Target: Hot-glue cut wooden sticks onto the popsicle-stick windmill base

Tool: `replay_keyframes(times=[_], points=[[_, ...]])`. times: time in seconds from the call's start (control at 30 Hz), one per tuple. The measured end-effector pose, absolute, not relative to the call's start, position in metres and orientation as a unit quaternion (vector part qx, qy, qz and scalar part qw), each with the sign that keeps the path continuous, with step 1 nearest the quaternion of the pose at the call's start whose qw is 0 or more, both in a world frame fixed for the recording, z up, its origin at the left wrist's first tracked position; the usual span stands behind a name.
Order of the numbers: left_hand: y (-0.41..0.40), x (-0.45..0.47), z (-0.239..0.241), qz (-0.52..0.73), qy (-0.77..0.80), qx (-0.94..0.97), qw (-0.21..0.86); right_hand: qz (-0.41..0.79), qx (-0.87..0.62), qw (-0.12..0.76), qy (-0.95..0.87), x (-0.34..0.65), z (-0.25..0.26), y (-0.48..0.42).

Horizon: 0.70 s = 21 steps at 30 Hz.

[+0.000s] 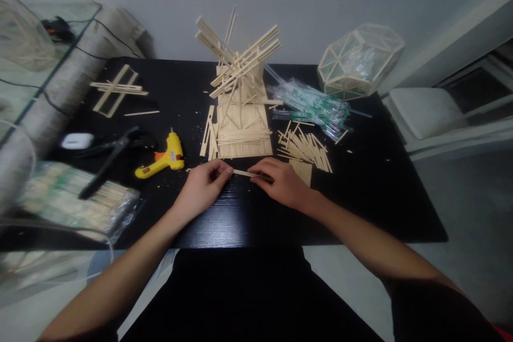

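Head view: 1 stick point(241, 173) is pinched by both your left hand point(205, 180) and right hand point(282, 180), a 2-sided grip that likely steadies it; it looks thin, pale and straight. It's over the tabletop point(368, 197), just before the wooden model point(245, 144). Loose sticks point(308, 149) lie nearby, presumably for easy reach.

Left hand point(205, 181) and right hand point(278, 177) pinch a thin stick point(242, 173) toward the front edge of the table point(368, 192), and there's the wooden model point(244, 145) rising toward the back edge, a many-sided frame point(358, 59) at the back right corner!
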<state>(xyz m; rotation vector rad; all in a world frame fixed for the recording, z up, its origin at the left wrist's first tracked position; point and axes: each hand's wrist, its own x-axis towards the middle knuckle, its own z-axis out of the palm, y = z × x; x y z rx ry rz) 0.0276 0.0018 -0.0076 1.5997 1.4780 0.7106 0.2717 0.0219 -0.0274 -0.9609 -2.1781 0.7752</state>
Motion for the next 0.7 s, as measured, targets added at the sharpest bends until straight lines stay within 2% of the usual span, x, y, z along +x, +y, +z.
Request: replay_keyframes(times=[0.27, 0.4, 0.7], points=[[0.006, 0.021, -0.017, 0.280, 0.608, 0.642, 0.374, 0.252, -0.371, 0.294, -0.844, 0.276, -0.029, 0.026], [-0.001, 0.016, -0.018, 0.299, 0.609, 0.675, 0.290, 0.224, -0.379, 0.275, -0.855, 0.277, -0.028, 0.029], [-0.013, 0.021, -0.028, 0.289, 0.510, 0.798, 0.141, 0.206, -0.385, 0.293, -0.851, 0.271, -0.029, 0.025]])
